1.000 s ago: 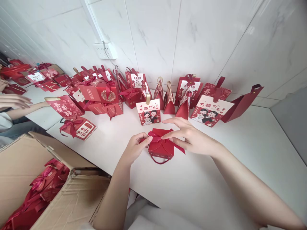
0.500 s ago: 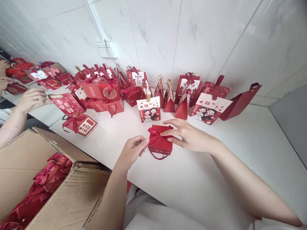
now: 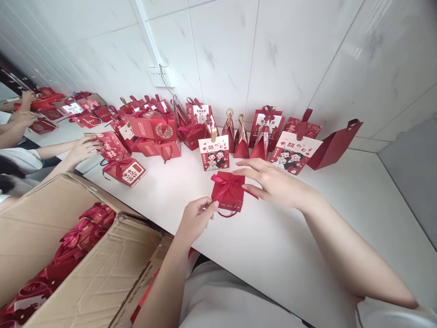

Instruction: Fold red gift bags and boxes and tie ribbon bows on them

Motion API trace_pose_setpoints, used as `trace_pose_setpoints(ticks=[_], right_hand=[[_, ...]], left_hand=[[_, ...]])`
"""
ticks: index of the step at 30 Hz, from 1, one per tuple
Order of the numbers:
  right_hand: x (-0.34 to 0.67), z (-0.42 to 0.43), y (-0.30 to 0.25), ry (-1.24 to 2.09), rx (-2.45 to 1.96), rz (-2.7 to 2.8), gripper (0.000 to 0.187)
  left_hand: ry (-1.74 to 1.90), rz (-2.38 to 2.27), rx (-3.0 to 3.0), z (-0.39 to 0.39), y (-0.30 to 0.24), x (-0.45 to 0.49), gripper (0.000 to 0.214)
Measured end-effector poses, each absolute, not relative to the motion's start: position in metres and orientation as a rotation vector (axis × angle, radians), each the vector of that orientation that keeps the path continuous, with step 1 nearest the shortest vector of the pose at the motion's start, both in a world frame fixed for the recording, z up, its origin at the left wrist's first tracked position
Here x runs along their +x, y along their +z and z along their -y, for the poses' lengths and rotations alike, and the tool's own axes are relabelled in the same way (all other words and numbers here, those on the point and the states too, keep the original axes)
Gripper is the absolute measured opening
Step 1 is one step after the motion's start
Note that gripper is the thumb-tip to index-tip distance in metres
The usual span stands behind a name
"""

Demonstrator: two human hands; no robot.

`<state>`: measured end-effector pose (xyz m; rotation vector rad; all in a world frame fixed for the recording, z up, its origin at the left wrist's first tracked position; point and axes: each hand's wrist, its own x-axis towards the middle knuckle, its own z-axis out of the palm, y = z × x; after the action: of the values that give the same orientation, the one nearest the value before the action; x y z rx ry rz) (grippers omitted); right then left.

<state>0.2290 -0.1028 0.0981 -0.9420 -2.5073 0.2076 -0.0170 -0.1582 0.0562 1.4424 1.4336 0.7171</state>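
A small red gift box (image 3: 227, 189) lies on the white table in front of me, a dark cord handle looping from its near side. Across its top runs a crimson ribbon (image 3: 224, 183) tied in a bow. At the box's near left corner, my left hand (image 3: 198, 219) pinches one ribbon tail between thumb and fingertips. My right hand (image 3: 273, 182) is over the box's right side, fingers spread, its fingertips at the right part of the bow. Another ribbon tail shows below the right thumb.
Red wedding gift boxes and bags (image 3: 214, 154) line the wall, with stacked boxes (image 3: 155, 132) left of them. A cardboard carton (image 3: 99, 255) full of red ribboned boxes stands at lower left. A co-worker's hand (image 3: 83, 150) touches a box; other people's arms are farther left.
My right hand has shifted from the bow's knot toward the box's right side. My left hand has drawn the ribbon tail nearer. The co-worker's hand now reaches the box beside it.
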Motion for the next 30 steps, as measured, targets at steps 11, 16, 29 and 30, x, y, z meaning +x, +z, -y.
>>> trace_pose_setpoints(ticks=[11, 16, 29, 30], right_hand=[[0.273, 0.122, 0.133, 0.235, -1.133, 2.355, 0.039], [0.291, 0.135, 0.144, 0.252, -1.26, 2.322, 0.036], [0.289, 0.12, 0.133, 0.329, -1.376, 2.332, 0.031], [0.287, 0.117, 0.13, 0.345, -1.384, 2.343, 0.033]], left_hand=[[0.633, -1.337, 1.472, 0.148, 0.031, -0.022, 0.041], [0.631, -1.322, 1.441, 0.153, 0.012, -0.025, 0.036], [0.908, -1.201, 1.675, 0.117, 0.025, -0.058, 0.056], [0.868, -1.105, 1.748, 0.109, 0.03, -0.06, 0.071]])
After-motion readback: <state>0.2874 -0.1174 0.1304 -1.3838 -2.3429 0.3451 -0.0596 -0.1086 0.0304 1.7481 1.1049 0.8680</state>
